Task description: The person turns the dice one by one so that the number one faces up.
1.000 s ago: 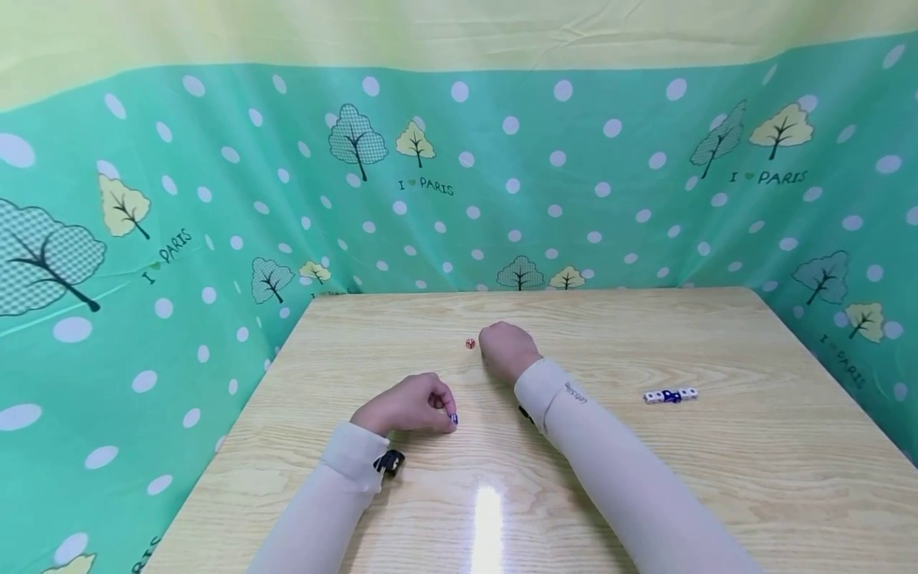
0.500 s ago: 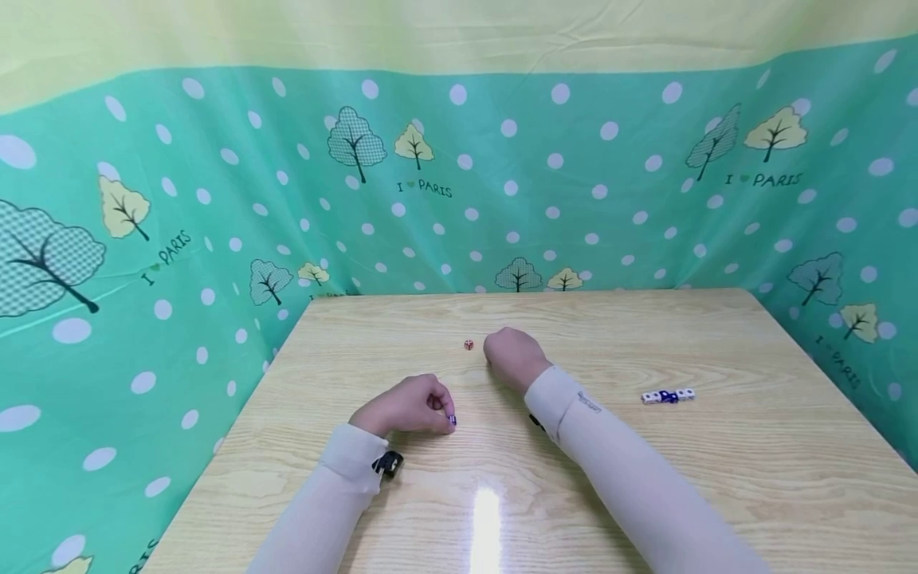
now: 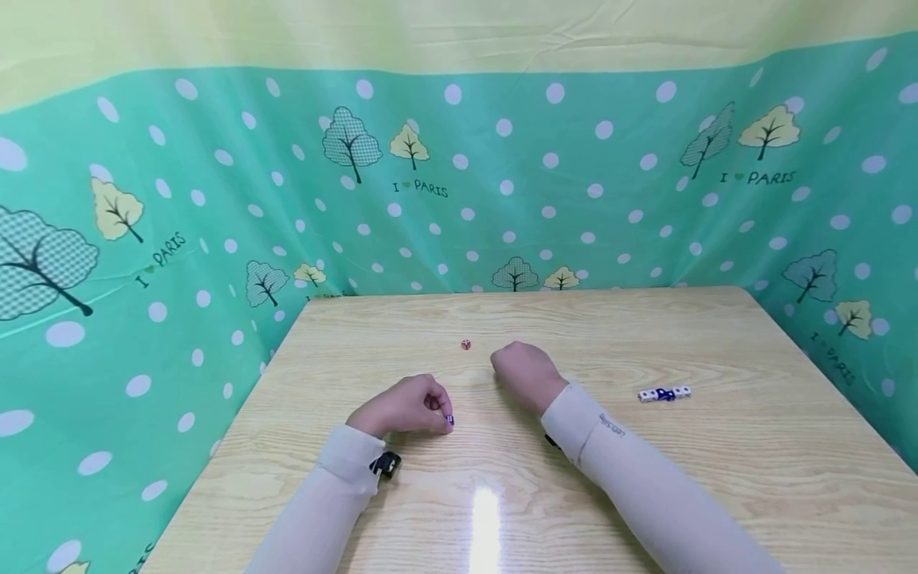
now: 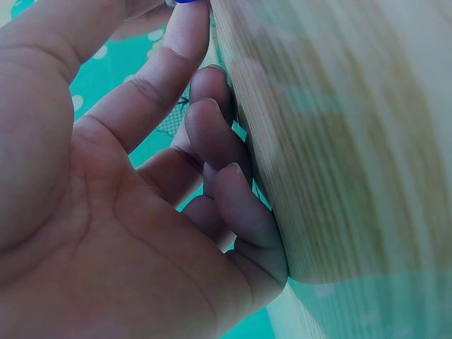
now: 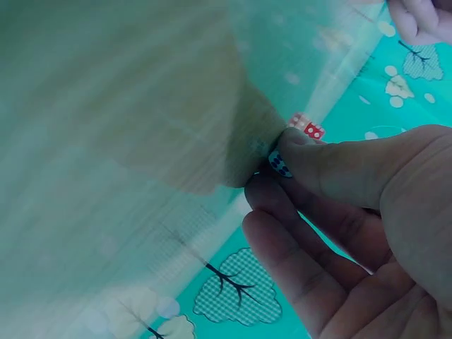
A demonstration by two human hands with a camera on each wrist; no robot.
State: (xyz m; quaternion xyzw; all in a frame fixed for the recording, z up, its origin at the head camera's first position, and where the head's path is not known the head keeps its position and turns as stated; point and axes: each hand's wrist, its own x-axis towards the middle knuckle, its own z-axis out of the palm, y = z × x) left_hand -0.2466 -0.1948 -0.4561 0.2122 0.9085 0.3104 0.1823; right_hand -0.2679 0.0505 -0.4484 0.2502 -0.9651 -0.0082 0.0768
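My left hand [image 3: 409, 406] pinches a small blue die [image 3: 449, 419] between thumb and forefinger, low at the tabletop left of centre. In the left wrist view only a sliver of that blue die [image 4: 186, 1] shows at the top edge, with the other fingers loosely curled. My right hand [image 3: 527, 375] is right of centre; the right wrist view shows its thumb and fingertips pinching a pale die with dark dots [image 5: 280, 164] at the table surface. Behind and left of the right hand, a red die with white dots [image 3: 466, 344] lies alone.
A short row of dice [image 3: 664, 394], white at both ends and blue in the middle, lies on the right of the wooden table [image 3: 717, 478]. A green dotted curtain [image 3: 459, 199] with printed trees surrounds the back and sides.
My right hand has drawn nearer and to the right, away from the red die. The left hand keeps its pinch on the blue die, almost still.
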